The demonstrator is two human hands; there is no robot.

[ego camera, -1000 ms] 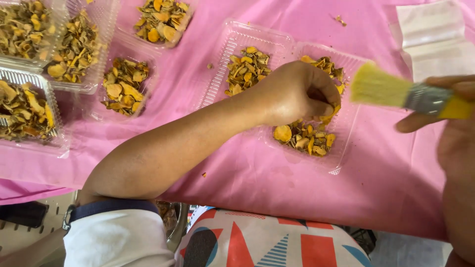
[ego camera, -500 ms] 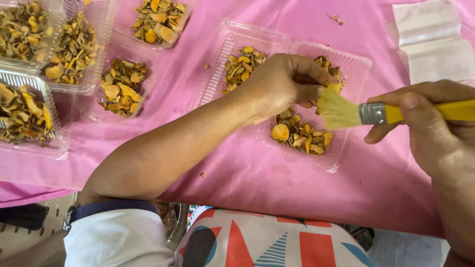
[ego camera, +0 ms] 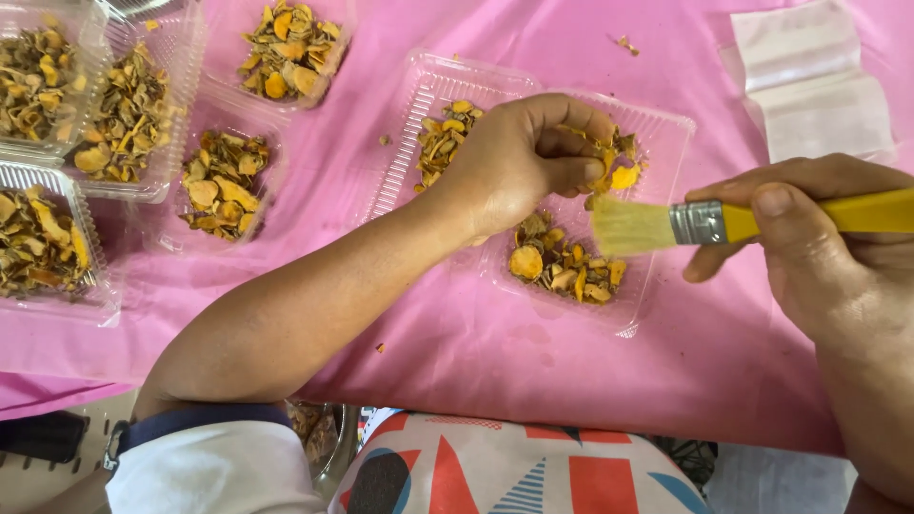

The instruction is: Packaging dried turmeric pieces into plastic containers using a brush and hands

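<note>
yellow-handled brush (ego camera: 762, 221) with pale bristles, orange-yellow dried slices (ego camera: 562, 266), pink tablecloth (ego camera: 495, 352).

Brush (ego camera: 666, 225) bristles lie over the tray (ego camera: 666, 133), right of the left hand (ego camera: 519, 162).

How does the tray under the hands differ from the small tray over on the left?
The open tray under the left hand and brush is a hinged pair, sparsely scattered with dried slices. The small tray is single, heaped and untouched. Both are clear plastic on the pink cloth.
</note>
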